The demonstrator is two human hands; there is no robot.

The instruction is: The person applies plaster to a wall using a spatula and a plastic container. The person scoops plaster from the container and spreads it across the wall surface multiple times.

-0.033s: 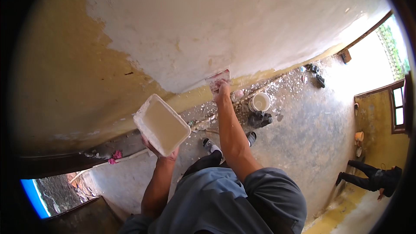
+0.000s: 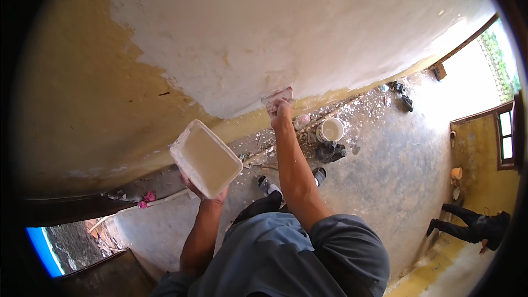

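My left hand [image 2: 214, 200] holds a rectangular, white plastic tub [image 2: 234, 166] from beneath, its fingers wrapped round the lower side. Smooth off-white putty [image 2: 208, 158] lies inside the tilted tub. With my right arm stretched forward, my right hand [image 2: 282, 113] grips a wide, flat putty knife [image 2: 279, 97] smeared with putty. The blade is at the lower part of the wall, near the edge of the white coat. White skim coat [image 2: 264, 33] covers much of this wall [image 2: 71, 77]; bare yellow-brown surface shows at the left and along the bottom.
A round white bucket [image 2: 331, 130] stands on the floor by the wall, beside a black plastic bag [image 2: 330, 152]. White crumbs and a long pole [image 2: 257, 157] lie along the wall's foot. Another person [image 2: 473, 223] in dark clothes is at the far right. A bright doorway [image 2: 467, 71] opens at upper right.
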